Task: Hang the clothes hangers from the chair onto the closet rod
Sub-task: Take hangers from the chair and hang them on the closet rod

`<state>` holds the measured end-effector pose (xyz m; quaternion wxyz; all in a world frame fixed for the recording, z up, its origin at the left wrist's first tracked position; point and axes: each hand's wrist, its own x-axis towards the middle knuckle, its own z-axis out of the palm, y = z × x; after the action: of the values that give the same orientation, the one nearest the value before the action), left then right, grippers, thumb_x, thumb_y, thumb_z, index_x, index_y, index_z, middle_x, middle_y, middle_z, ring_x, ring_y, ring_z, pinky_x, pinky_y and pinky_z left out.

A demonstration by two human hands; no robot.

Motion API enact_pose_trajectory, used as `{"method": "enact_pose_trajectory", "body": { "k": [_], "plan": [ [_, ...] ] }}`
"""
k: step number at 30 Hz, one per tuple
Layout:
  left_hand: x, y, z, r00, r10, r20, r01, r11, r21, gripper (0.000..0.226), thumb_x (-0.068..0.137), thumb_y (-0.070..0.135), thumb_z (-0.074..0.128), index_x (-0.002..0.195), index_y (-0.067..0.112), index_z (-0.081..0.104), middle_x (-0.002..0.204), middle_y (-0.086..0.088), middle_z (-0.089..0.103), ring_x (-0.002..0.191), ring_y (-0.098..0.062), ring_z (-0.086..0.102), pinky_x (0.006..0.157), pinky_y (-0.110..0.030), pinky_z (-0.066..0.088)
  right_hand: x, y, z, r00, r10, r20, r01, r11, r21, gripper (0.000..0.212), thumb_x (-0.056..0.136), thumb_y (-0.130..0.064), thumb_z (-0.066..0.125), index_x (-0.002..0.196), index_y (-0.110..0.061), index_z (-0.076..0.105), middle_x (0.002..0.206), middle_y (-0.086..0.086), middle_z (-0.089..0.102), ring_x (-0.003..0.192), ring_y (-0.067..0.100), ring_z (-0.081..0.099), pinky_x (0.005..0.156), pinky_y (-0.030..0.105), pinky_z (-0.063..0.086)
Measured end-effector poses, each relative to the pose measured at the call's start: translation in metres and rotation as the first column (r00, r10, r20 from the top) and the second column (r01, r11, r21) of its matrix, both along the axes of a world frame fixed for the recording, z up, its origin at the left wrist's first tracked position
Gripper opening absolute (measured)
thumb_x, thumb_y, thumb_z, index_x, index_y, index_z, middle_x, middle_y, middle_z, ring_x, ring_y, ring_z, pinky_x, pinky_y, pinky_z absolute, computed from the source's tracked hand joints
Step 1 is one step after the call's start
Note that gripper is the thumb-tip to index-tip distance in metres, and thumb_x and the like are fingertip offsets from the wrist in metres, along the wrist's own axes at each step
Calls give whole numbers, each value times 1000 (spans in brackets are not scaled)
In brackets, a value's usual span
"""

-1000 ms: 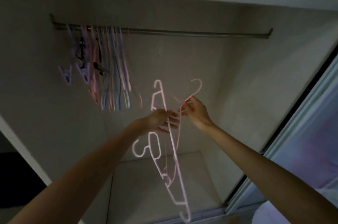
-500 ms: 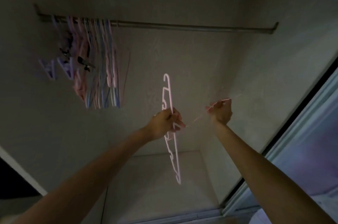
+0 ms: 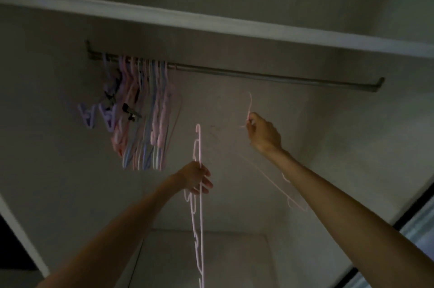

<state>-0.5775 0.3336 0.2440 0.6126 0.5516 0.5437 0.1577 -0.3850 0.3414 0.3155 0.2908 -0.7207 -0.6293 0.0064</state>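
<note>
A metal closet rod (image 3: 270, 75) runs across the dim closet under a white shelf. Several pink, blue and purple hangers (image 3: 150, 118) hang bunched at its left end. My left hand (image 3: 195, 177) grips a pink plastic hanger (image 3: 199, 217) that points edge-on, its upper end above my fingers and the rest trailing down. My right hand (image 3: 261, 131) is raised higher and pinches the neck of a thin pink hanger (image 3: 270, 179); its hook (image 3: 250, 102) points up, a little below the rod, and its body slopes down along my forearm.
A white shelf edge (image 3: 211, 27) sits just above the rod. The closet's back wall and pale floor (image 3: 211, 254) lie behind my arms. A sliding door frame (image 3: 413, 219) borders the right side. Purple clip hangers (image 3: 98, 115) dangle at the far left.
My right hand has pulled the thin pink hanger away from the one in my left hand and lifted it up toward the rod. My view has tilted upward.
</note>
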Motion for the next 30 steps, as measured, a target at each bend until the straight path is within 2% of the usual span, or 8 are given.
{"method": "enact_pose_trajectory", "body": {
  "k": [4,9,15,21,24,26,28,30],
  "plan": [
    [-14,9,20,995,21,-97,-26,999,-42,30,100,9,23,74,10,38,52,-7,62,79,-29,59,62,-27,40,-45,41,45,990,25,139,-41,993,108,25,100,-25,30,107,-11,50,106,19,64,95,35,61,68,30,37],
    [-27,24,19,982,-44,-184,37,999,-40,20,100,9,27,84,8,40,35,2,59,32,-14,59,56,-30,47,-89,87,69,982,-9,189,0,999,49,37,98,-13,34,135,-14,41,120,16,59,108,32,58,84,33,45],
    [-43,38,15,985,-48,-168,42,998,-39,24,99,10,29,78,10,39,35,3,59,51,-18,58,55,-29,49,-118,113,48,979,-14,203,39,992,-123,37,98,-13,39,135,-8,40,128,15,53,114,30,55,90,34,44],
    [-55,35,8,984,-77,-162,63,994,-90,25,100,12,28,77,11,39,36,3,59,57,-19,57,55,-29,48,-127,111,45,979,7,202,20,991,-132,36,100,-21,34,134,-9,40,127,15,55,110,30,57,83,31,43],
    [-62,28,3,984,-84,-158,66,991,-114,26,100,12,26,77,12,37,37,3,60,61,-21,56,58,-29,46,-125,104,58,996,-1,94,6,999,-49,56,100,-22,33,150,-14,9,139,14,46,119,31,51,97,35,41],
    [-64,21,0,981,-91,-173,71,990,-122,26,100,12,26,76,12,37,51,-2,67,62,-21,55,58,-29,46,-123,101,67,993,86,-77,-86,996,1,67,96,-12,37,151,-23,1,141,13,44,120,31,51,98,35,41],
    [-65,14,-5,970,-130,-206,106,986,-127,27,101,12,25,76,13,37,71,-8,69,63,-21,55,58,-28,46,-124,100,72,946,215,-243,-231,972,-40,75,93,-1,37,150,-31,-2,145,16,38,121,32,50,89,30,44],
    [-64,9,-9,953,-179,-246,149,979,-138,27,100,12,24,76,14,37,53,0,67,63,-20,55,56,-27,46,-131,100,72,902,296,-315,-341,935,-100,81,92,5,34,149,-33,-8,149,19,31,120,34,50,71,23,46]
  ]
}}
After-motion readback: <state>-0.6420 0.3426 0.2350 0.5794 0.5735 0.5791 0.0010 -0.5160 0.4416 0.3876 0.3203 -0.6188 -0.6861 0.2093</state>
